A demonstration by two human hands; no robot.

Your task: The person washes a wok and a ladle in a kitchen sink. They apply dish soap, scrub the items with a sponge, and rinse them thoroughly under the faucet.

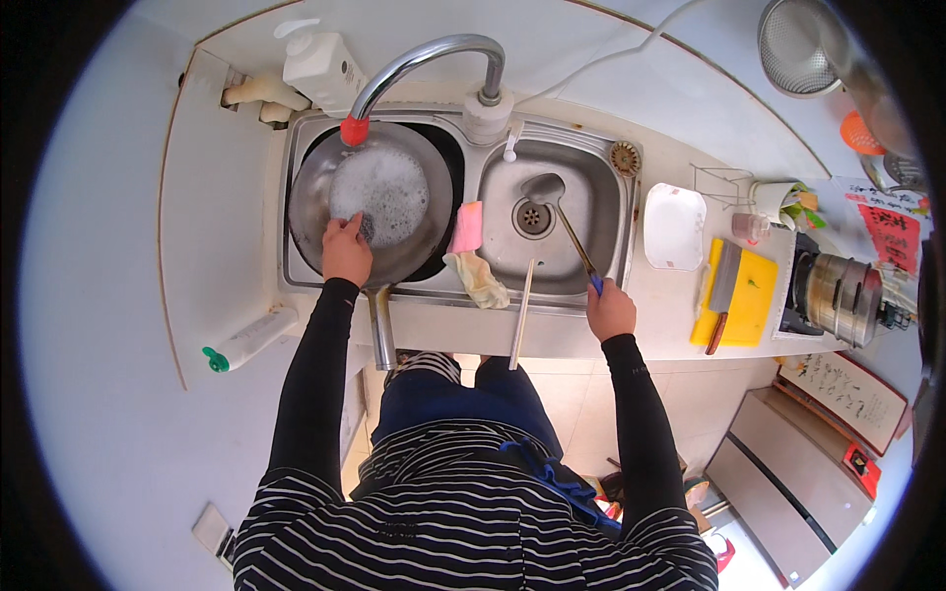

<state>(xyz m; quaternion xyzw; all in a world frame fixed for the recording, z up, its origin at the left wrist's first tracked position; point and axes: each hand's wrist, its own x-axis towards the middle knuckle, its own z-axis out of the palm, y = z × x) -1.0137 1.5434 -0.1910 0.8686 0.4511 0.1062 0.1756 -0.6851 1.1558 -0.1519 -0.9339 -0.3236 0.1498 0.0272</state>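
A metal wok [421, 236] with soapy, foamy water sits in the left sink basin, its handle pointing towards me. My left hand [347, 251] reaches over the near left side of the wok, fingertips at a dark scrubber [361, 227] by the foam's edge; its grip is partly hidden. In my right hand [612, 310] is the blue-ended handle of a metal ladle [545, 189], whose head rests or hovers over the right basin [510, 255], near the drain. A pink sponge or cloth [467, 227] and a pale yellow cloth [479, 281] lie on the divider between the basins.
The faucet [443, 46] arches over the wok. Chopsticks [522, 314] cross the sink's front rim. To the right are a white dish [674, 226], a wire rack [720, 181], and a cleaver [726, 281] on a yellow cutting board [754, 295]. A green-capped bottle [255, 341] lies at left.
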